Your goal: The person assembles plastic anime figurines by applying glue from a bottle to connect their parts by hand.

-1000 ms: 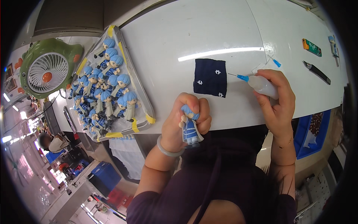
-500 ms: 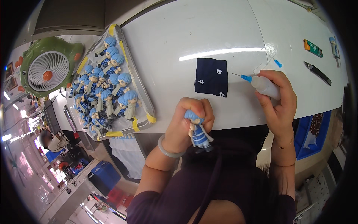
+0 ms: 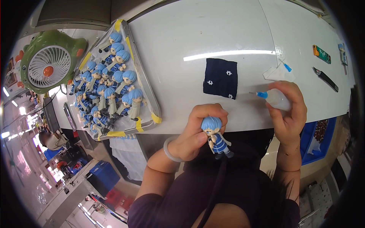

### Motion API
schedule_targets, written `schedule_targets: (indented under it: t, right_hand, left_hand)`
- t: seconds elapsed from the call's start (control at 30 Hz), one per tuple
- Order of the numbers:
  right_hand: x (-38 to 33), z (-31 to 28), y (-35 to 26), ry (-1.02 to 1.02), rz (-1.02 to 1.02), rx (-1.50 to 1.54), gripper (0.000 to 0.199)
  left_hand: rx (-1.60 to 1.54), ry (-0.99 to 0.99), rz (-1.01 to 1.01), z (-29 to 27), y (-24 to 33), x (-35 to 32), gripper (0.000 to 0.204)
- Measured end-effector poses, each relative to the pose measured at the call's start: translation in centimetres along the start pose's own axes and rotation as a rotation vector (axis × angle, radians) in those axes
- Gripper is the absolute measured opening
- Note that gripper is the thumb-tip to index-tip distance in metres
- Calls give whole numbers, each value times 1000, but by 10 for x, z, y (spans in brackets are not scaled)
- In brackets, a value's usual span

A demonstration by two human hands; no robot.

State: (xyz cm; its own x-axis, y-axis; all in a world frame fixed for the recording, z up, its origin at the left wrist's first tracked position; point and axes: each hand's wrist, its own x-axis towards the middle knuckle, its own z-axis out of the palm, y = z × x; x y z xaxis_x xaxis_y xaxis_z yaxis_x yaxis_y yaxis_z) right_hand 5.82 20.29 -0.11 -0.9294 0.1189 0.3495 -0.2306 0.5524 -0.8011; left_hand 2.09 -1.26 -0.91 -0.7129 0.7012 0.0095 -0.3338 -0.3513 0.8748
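Observation:
A small blue-haired figurine (image 3: 217, 141) in a blue striped outfit with a pale cape is held by its head in my left hand (image 3: 194, 133), its feet pointing down toward me. My right hand (image 3: 289, 110) grips a white squeeze bottle (image 3: 278, 99) with a blue needle tip, which points left and stands apart from the figurine. Beyond my hands a dark navy cloth (image 3: 220, 79) with white elephant prints lies flat on the white table (image 3: 167, 41).
At left a tray (image 3: 146, 85) edged with yellow tape holds many similar figurines. A green fan (image 3: 49, 62) stands beyond it. To the right lie a white tissue (image 3: 277, 73), a spare blue needle tip (image 3: 287, 67), a cutter knife (image 3: 326, 79), a green-orange box (image 3: 321, 54) and another figurine (image 3: 343, 55).
My left hand has moved slightly right and loosened around the head, turning the figurine so more of its face shows. My right hand has shifted a little right and nearer with the bottle.

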Motion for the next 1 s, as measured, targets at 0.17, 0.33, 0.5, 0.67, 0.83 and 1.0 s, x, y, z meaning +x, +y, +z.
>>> schedule_targets:
  t: [0.17,0.33,0.5,0.67,0.83,1.0]
  right_hand:
    - [-5,1,-9,-11,7,95,34]
    - [-11,-4,-12,-105,58,129,35]
    - [-9,-2,-13,-63,30,95,35]
    - [-12,-1,-15,-68,46,122,34]
    - [-12,-1,-15,-76,39,144,34]
    - [-11,0,-19,-70,53,145,34]
  left_hand:
    - [-51,106,28,6,-4,-1,39]
    - [-25,4,43,-4,-7,-1,46]
    - [12,-60,116,-5,-9,-2,46]
    - [-23,110,35,3,-9,-6,47]
    - [35,105,-102,0,2,0,48]
    - [-69,-28,-114,-4,4,2,39]
